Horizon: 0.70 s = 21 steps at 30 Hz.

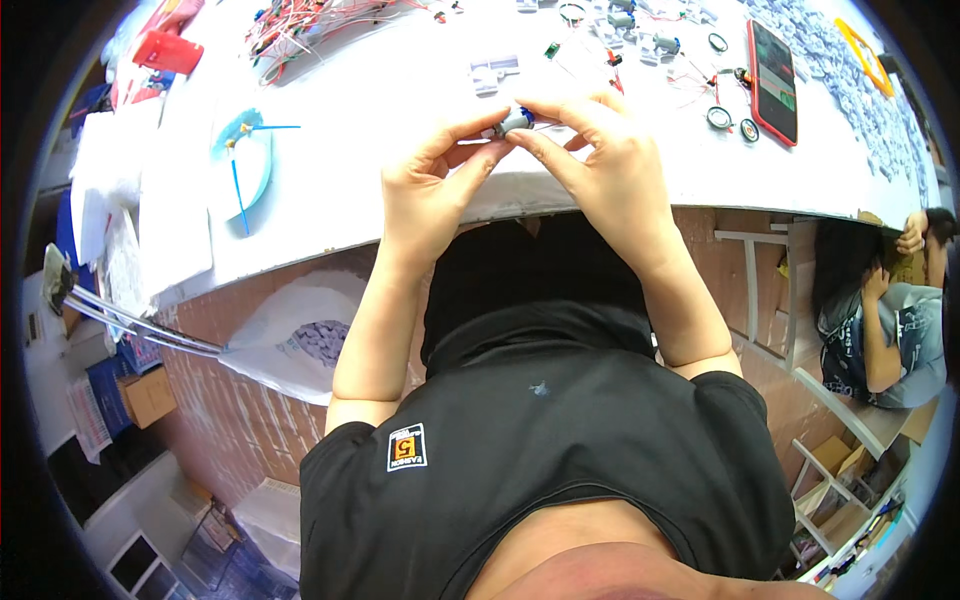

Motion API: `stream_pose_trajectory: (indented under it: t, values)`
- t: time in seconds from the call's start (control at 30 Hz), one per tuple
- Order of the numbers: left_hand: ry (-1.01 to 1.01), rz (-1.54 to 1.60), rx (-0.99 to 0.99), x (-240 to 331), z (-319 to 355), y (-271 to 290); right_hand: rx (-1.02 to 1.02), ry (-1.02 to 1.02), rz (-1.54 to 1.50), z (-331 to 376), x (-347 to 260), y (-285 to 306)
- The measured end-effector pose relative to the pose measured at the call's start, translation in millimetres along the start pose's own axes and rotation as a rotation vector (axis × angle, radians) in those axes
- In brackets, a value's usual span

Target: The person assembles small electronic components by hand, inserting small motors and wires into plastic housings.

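Observation:
A small grey cylindrical part with a blue end, perhaps a little motor, is held just above the near edge of the white table. My left hand pinches its left side between thumb and fingers. On its other side, my right hand grips the blue end with thumb and forefinger. The fingertips cover much of the part. A white plastic piece lies just beyond the hands. Similar grey cylinders lie farther back to the right, with small wired boards and black rings near them.
A red-cased phone lies at the right, before a pile of grey pieces. Tangled red and white wires sit at the back left. A pale blue dish holds blue sticks. Another person sits at the right.

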<state>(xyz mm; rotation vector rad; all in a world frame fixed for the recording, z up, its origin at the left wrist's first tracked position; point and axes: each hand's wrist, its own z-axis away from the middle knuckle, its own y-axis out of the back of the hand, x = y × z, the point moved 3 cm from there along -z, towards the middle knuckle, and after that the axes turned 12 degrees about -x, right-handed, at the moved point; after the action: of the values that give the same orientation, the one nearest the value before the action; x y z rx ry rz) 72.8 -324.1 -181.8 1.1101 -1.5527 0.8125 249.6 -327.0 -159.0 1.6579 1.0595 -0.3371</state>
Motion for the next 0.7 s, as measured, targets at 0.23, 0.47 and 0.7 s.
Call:
stream_pose_trajectory:
  t: [0.23,0.47,0.7]
  values:
    - [-0.118,-0.056,-0.035,-2.7,0.3,0.9,-0.083,-0.091,-0.184,0.3,-5.5,10.1]
    - [-0.019,0.068,-0.032,-1.7,2.0,4.1,-0.249,-0.051,-0.285,-1.7,15.6,16.1]
    - [0.061,0.06,-0.029,-1.5,-1.3,7.0,-0.192,-0.117,-0.521,1.3,14.4,23.9]
